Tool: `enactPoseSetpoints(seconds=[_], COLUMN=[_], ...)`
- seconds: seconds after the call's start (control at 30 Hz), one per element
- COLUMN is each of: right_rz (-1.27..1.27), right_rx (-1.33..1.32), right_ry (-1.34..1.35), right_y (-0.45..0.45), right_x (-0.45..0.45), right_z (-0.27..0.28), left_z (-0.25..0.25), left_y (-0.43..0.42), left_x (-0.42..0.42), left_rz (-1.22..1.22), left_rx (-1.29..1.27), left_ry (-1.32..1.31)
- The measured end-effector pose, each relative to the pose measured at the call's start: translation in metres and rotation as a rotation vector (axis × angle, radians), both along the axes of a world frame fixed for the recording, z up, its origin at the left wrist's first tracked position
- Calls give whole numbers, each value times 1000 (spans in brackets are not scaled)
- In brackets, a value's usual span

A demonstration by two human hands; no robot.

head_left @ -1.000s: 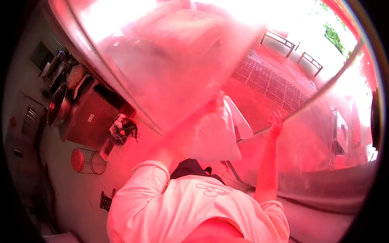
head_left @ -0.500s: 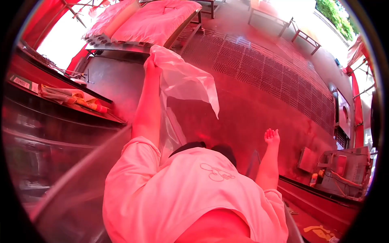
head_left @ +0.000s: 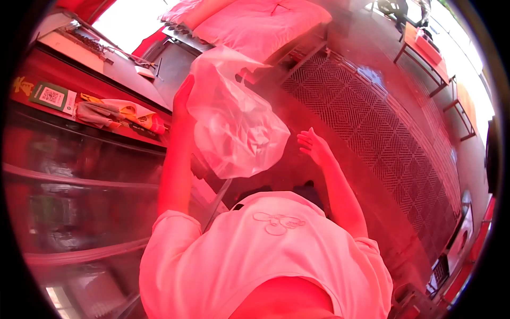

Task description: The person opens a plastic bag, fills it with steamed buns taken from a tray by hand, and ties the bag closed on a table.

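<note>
A clear plastic bag hangs in front of my chest, puffed out and creased, with its upper edge raised. My left hand is closed on the bag's left side near the top; the bag partly hides its fingers. To the right of the bag, my right hand is held up with its fingers stretched out. Nothing is in that hand, and a small gap separates it from the bag.
At left is a glass-fronted cabinet, with a QR code card and crumpled wrappers on its ledge. Ahead lies a cushioned bench. A patterned mat covers the floor at right; wooden tables stand beyond it.
The bag has gone from hanging limp to puffed out. My right hand has moved up and left towards it. The view has turned left, bringing the cabinet ledge closer.
</note>
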State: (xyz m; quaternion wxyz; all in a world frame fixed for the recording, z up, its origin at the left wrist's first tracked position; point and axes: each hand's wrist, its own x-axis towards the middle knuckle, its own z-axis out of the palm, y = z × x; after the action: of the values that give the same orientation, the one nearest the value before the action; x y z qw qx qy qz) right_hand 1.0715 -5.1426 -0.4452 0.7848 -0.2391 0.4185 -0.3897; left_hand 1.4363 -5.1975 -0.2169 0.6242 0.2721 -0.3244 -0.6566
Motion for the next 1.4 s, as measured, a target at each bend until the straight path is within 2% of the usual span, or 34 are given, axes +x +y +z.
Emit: enactPoseSetpoints(seconds=[0.07,0.17,0.27,0.33,0.4,0.43,0.47,0.53,0.6,0.63,0.67,0.7,0.73,0.77,0.8,0.83,0.87,0.93,0.97,1.03,1.1,1.2,1.3,1.4], right_rz=[81,199,598,607,531,474,519,288,134,75,26,-16,-41,-79,-116,-208,-222,-246,-306,-378,-434,-523,-421,-583], right_rx=[-2,-26,411,338,169,89,-1,-180,-458,-490,-530,-563,-533,-498,-465,-411,-476,-599,-570,-550,-540,-572,-480,-368], right_ry=[24,7,-388,-1015,-810,-701,-791,-508,-430,-394,-350,-304,-293,-288,-284,-208,-236,-299,-243,-174,-178,-39,319,341], right_y=[-56,-124,-162,-144,-177,-186,-219,-272,-329,-344,-356,-365,-373,-374,-376,-378,-383,-393,-393,-394,-389,-388,-390,-417], right_x=[-9,22,74,123,147,150,134,106,57,38,16,-3,-16,-28,-37,-41,-53,-81,-91,-118,-134,-167,-221,-201], right_z=[7,-16,-24,12,-36,-38,-35,13,29,44,63,81,92,101,111,126,126,121,124,123,135,139,114,139], left_z=[20,27,30,35,21,10,0,-34,-86,-125,-188,-218,-233,-245,-242,-230,-212,-128,-96,-50,-57,-71,-100,-118], left_y=[17,38,29,25,17,16,9,-26,-63,-81,-105,-130,-157,-186,-216,-245,-268,-342,-374,-425,-481,-521,-519,-523], left_x=[9,20,14,9,6,11,19,38,60,77,102,96,80,64,40,21,-3,-52,-77,-134,-181,-230,-255,-286], left_rz=[153,147,203,370,516,562,600,661,651,614,621,551,459,335,217,178,145,135,113,101,95,-734,-667,-709], left_rx=[19,57,71,79,123,154,171,171,152,138,206,322,424,420,386,193,-20,-247,-521,-794,-1069,-519,-456,-449], left_ry=[-123,-35,-30,-169,-258,-282,-298,-311,-264,-216,-369,-582,-797,-1107,-1414,-1728,-2022,-1393,-1252,-1214,-1164,-1069,-772,-996])
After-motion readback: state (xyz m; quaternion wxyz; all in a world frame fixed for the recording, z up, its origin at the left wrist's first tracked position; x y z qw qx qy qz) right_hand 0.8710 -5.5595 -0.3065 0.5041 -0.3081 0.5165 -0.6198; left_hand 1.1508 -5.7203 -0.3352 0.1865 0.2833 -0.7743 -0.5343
